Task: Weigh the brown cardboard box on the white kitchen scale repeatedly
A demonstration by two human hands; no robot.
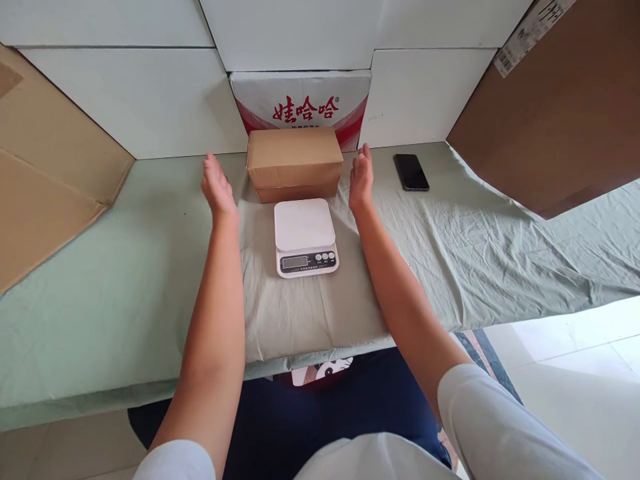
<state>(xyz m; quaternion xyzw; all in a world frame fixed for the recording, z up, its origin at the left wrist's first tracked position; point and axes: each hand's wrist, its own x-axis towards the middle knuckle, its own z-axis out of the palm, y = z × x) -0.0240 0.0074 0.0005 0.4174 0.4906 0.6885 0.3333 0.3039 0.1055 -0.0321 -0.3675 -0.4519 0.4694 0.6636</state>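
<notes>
A closed brown cardboard box (295, 157) sits behind a white digital kitchen scale (305, 225), whose display is blank. My left hand (219, 187) is held upright to the left of the box, fingers stretched out, with a gap between palm and cardboard. On the other side, my right hand (361, 177) is raised with straight fingers, close to the box's right end; it does not appear to grip it. Neither hand holds anything. The weighing plate of the scale carries nothing.
A black smartphone (411, 172) lies to the right on the green cloth (150, 267) covering the table. A white and red carton (305, 90) stands at the back against white panels (145, 100). Large cardboard pieces flank the table at left (45, 173) and right (560, 113).
</notes>
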